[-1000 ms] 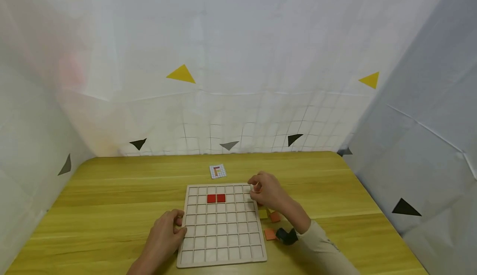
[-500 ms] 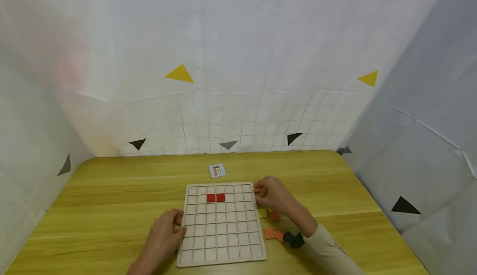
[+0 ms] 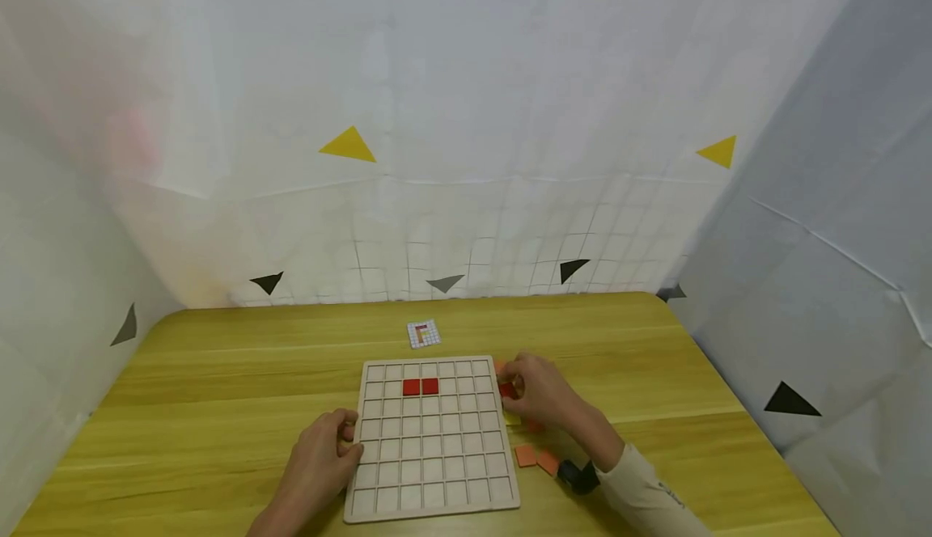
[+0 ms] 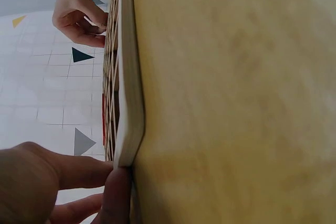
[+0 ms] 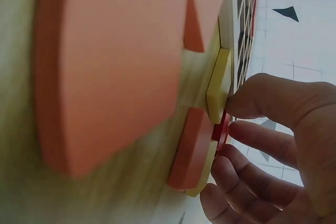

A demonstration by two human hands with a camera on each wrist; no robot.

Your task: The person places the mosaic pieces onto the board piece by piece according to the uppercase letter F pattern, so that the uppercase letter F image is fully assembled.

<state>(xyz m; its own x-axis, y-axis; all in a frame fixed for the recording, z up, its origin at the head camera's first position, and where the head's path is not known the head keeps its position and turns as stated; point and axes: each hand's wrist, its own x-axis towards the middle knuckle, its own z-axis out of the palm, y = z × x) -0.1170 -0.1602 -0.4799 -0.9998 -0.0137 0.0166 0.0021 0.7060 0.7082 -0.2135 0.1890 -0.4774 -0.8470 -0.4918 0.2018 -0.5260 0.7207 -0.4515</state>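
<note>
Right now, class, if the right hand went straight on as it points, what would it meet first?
Probably the red tile nearest the right hand, then the wooden grid board; whether hand and tile touch is unclear.

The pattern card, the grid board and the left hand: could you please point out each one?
Pattern card (image 3: 424,334): head view, on the middle of its printed face.
Grid board (image 3: 431,425): head view, on a bare square near its middle.
Left hand (image 3: 319,454): head view, on the back of the hand.
</note>
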